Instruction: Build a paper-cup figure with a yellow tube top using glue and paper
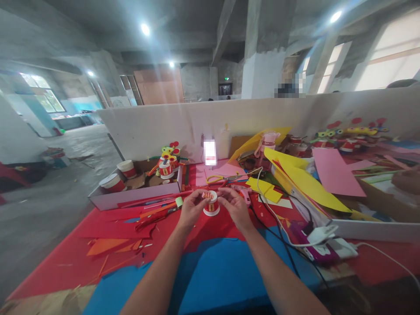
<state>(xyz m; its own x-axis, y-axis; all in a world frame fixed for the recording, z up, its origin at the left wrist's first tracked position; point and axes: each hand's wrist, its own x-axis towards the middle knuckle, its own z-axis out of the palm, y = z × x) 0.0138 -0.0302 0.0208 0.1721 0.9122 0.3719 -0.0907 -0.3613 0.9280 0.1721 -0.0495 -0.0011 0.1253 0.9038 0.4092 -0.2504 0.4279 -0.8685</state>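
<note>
A small red-and-white paper cup (211, 209) stands upside down on the red table covering, between my hands. My left hand (193, 209) pinches a small orange-and-white folded paper strip (206, 195) against the upper left of the cup. On the other side, my right hand (236, 208) has its thumb and fingertips closed at the cup's upper right edge. Whether anything small sits between those right fingertips is too fine to see. Beside the right hand lies a pink glue gun (245, 195). Yellow-handled scissors (216, 178) rest just beyond the cup.
At left, a box (138, 195) holds paper cups and a cup figure (166, 168). Red and orange paper scraps (114, 246) lie nearby. Yellow sheets (305, 183) and a pink sheet (337, 171) fill the right. Cables run to a purple power strip (313, 247). A lit phone (210, 152) leans against the white partition (157, 127).
</note>
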